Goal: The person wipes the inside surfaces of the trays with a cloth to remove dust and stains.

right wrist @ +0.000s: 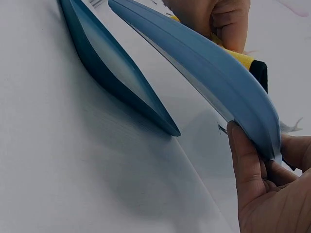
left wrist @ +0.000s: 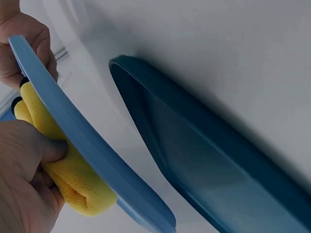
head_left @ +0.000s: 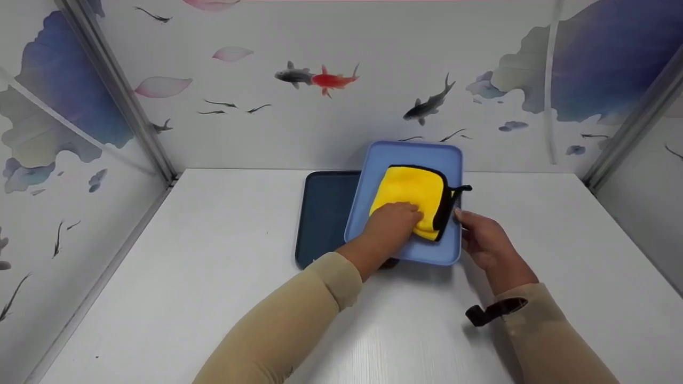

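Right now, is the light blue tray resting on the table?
No, the right wrist view shows the light blue tray raised above the table, held by the right hand.

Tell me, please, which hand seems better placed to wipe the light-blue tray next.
Probably the left hand: it grips the yellow cloth against the light-blue tray, while the right hand holds that tray.

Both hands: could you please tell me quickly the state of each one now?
Left hand: closed, holding the yellow cloth.
Right hand: closed, holding the light blue tray by its edge.
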Motion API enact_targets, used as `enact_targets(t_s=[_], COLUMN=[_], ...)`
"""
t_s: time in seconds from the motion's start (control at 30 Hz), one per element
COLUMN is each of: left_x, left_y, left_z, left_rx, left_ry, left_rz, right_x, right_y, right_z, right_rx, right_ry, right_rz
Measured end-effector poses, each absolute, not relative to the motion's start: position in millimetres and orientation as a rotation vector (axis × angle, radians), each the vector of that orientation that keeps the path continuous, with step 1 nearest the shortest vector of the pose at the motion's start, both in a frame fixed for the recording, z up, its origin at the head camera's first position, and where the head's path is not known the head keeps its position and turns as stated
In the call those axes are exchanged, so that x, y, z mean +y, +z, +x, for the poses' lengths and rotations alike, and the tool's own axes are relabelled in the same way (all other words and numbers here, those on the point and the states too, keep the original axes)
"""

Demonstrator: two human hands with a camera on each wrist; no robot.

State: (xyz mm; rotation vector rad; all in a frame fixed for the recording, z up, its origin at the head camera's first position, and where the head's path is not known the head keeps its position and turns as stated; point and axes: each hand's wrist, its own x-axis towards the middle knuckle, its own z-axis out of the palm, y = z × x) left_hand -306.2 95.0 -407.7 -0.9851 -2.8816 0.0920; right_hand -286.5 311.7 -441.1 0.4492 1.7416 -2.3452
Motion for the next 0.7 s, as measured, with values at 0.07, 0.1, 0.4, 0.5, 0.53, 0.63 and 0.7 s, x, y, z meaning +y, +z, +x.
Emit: enact_targets(t_s=[0.07, 0.1, 0.4, 0.5, 0.53, 0.63, 0.7], left_x=[92, 90, 68, 62, 61, 57, 55], left_y=[-407, -406, -404, -404, -404, -403, -401], left_z=[-309, -311, -326, -333, -335, -341, -344], left_rx=[-2.884, -2.883, -2.826, -2.830, -2.832, -2.854, -2.896], left_ry=[0.121, 0.136, 0.227, 0.224, 0.224, 0.209, 0.177], left_rz=[-0.976, -0.973, -0.981, -0.966, -0.957, -0.922, -0.888], right_x=[311, 311, 308, 308, 308, 309, 309], right_y=[-441, -441, -444, -444, -444, -444, -444], right_z=[-287, -287, -287, -286, -286, -286, -286], right_rx=[1.748, 1.752, 1.753, 1.760, 1.761, 1.767, 1.761], right_ry=[-2.342, -2.340, -2.387, -2.386, -2.387, -2.384, -2.385], right_rz=[0.454, 0.450, 0.343, 0.335, 0.329, 0.314, 0.314])
